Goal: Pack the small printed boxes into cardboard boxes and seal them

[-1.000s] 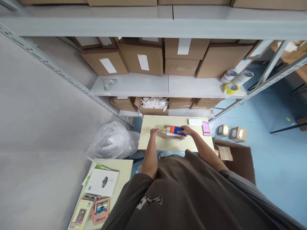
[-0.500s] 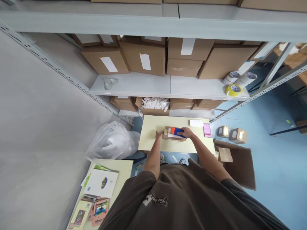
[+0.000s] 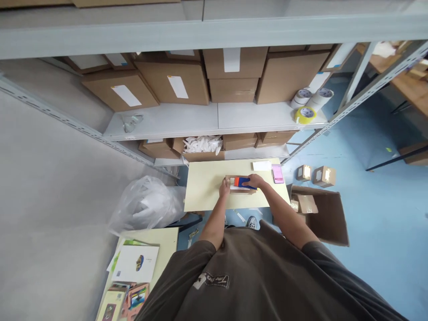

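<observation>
No longer apart, the left hand (image 3: 224, 188) is touching the carton (image 3: 238, 188) (fingers' grip unclear), likely steadying it; the right hand (image 3: 256, 180) is grasping the blue-and-orange tool (image 3: 241, 182).

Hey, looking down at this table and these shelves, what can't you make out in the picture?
All in the head view:
Small box: partly covered by the blue-and-orange tool and the right hand.
Left hand: its exact grip is too small to tell, some fingers hidden.
White label: any print is too small to read.
Topmost shelf's boxes: cut off by the top edge.
Cream booklet: cut off by the bottom edge.
</observation>
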### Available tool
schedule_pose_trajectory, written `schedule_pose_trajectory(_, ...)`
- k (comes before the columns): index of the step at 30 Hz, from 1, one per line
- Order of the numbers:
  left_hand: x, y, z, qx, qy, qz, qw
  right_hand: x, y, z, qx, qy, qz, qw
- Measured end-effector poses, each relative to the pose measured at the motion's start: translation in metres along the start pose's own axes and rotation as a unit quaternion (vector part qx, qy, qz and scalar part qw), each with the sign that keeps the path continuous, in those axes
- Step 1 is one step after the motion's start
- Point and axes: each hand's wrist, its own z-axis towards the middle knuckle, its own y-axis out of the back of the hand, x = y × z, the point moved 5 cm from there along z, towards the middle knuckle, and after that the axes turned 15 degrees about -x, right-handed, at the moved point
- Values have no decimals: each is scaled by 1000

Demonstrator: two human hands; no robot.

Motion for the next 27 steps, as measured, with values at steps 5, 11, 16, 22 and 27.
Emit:
schedule_pose_trajectory(5, -13, -20, -16, -11, 12, 7, 1000, -63, 11, -11, 9, 0, -8, 1000)
schedule_pose_trajectory(11, -16, -23, -12, -23, 5, -5, 1000, -188, 44, -40, 7, -64, -26, 998)
schedule_pose_trajectory(16, -6, -7, 2, -21, 8, -28, 999, -197, 54, -45, 4, -87, 18, 996)
schedule_pose_trajectory(22, 20, 27, 30, 18, 11, -122, 992, -107, 63, -31, -21, -34, 50, 998)
schedule_pose_trajectory(27, 38, 59, 55, 37, 70, -48, 996, -10, 58, -14, -51, 0, 2, 999)
